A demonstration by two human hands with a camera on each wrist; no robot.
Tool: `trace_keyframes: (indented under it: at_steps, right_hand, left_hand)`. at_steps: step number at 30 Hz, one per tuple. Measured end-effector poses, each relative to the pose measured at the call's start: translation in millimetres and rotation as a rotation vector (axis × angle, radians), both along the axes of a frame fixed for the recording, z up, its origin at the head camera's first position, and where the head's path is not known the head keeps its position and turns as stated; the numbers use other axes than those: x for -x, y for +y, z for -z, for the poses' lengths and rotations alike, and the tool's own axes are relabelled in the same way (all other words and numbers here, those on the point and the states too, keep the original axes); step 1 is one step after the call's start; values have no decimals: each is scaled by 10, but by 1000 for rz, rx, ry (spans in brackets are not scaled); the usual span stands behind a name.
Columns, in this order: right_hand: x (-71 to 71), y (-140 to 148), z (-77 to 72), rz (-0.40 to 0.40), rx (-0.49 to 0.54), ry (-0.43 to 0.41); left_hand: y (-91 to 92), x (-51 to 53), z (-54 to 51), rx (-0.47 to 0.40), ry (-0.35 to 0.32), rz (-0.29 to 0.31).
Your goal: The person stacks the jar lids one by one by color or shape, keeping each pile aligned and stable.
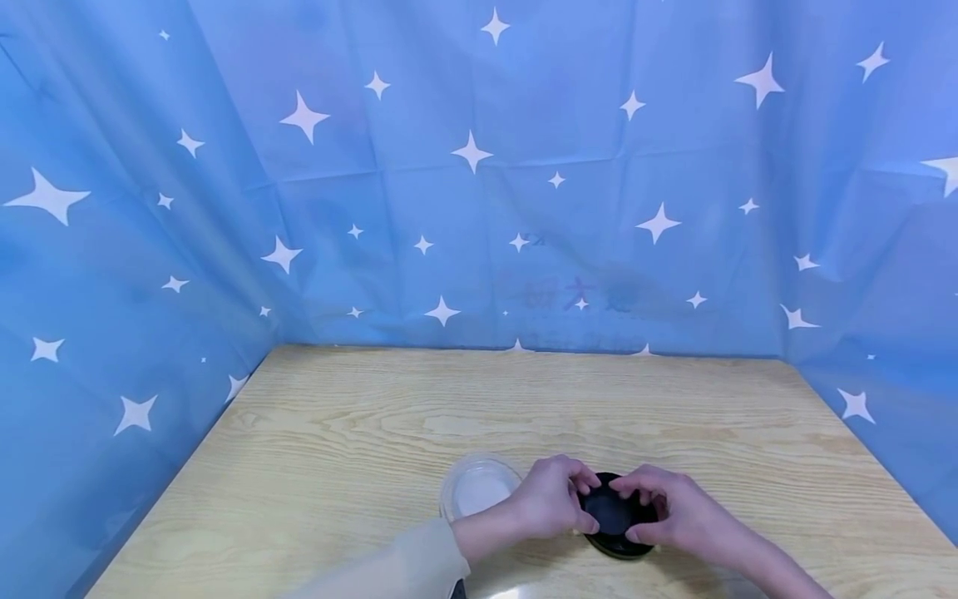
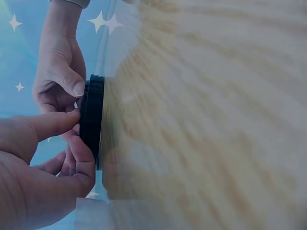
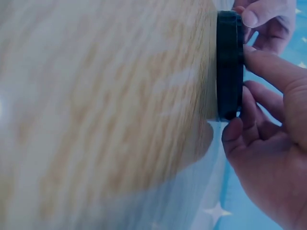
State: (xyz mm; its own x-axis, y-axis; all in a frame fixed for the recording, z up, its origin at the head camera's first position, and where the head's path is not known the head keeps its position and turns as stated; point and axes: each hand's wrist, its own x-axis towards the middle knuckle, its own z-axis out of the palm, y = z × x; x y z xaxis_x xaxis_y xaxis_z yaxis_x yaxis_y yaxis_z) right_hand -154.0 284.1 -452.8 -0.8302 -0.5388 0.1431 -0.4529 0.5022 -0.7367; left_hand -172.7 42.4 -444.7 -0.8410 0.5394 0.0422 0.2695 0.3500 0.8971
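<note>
A shallow round black dish-like piece [image 1: 609, 509] lies flat on the table, its kind not plain; side-on in the left wrist view, the black piece [image 2: 92, 120] shows a thick banded edge. My left hand [image 1: 550, 501] pinches its left rim between thumb and fingers. Across from it, my right hand [image 1: 683, 514] grips the right rim, thumb nearer me and fingers behind. In the right wrist view the right fingers [image 3: 249, 108] curl at the black edge. Partly behind my left wrist sits a clear round plastic container or lid [image 1: 479, 482].
The wood-grain table [image 1: 359, 408] reaches back to a blue star-patterned curtain [image 1: 419, 200], which also hangs along the left and right sides. A bright glare spot shows at the table's near edge. My left forearm's pale sleeve [image 1: 404, 566] crosses in front of the clear plastic piece.
</note>
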Motion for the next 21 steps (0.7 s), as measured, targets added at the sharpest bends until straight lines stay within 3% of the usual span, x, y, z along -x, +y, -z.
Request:
trace_keyframes:
  at_steps: [4, 12, 21]
  right_hand:
    - [0, 14, 9, 0, 2, 46]
    - [-11, 35, -34, 11, 95, 4]
    - [1, 18, -80, 23, 105, 43]
  left_hand:
    - [-5, -3, -6, -18, -26, -4]
    - [-19, 19, -9, -85, -93, -4]
    - [-49, 33, -86, -125, -147, -24]
